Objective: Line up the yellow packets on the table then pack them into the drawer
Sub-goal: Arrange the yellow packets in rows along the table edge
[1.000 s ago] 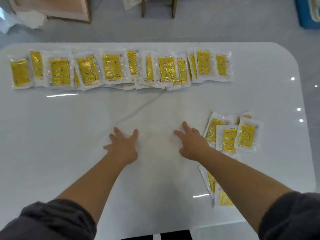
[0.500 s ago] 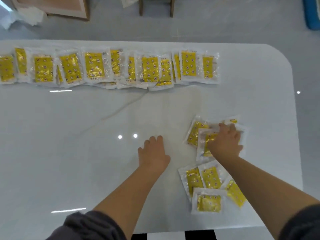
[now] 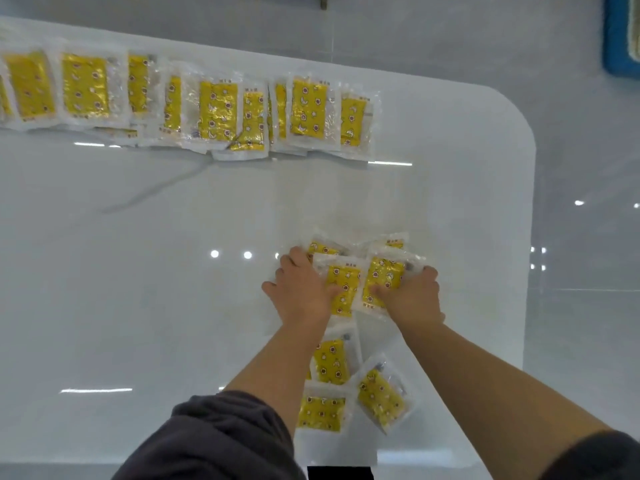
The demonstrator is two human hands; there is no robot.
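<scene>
Our left hand [image 3: 301, 289] and right hand [image 3: 412, 296] clasp the loose pile [image 3: 343, 287] from either side — thumbs on top, fingers curled at its edges — near the right edge of the table [image 3: 138, 271]; the row [image 3: 218, 112] lies well ahead and leftward, long axes pointing away.

Reaching forward with both forearms bare, dark sleeves [image 3: 214, 438] bunched near the elbows, wrists angled inward, palms down, hands close together. Holding from the outer side with the left hand [image 3: 301, 294], knuckles up, fingers bent and splayed ahead, thumb laid rightward across the face of the yellow packets [image 3: 341, 282] bunched between the hands. Gripping in mirror fashion with the right hand [image 3: 412, 297], thumb stretched leftward over the top of the bunch, fingers curled round its far right edge, wrist a little nearer the body than the left one.
</scene>
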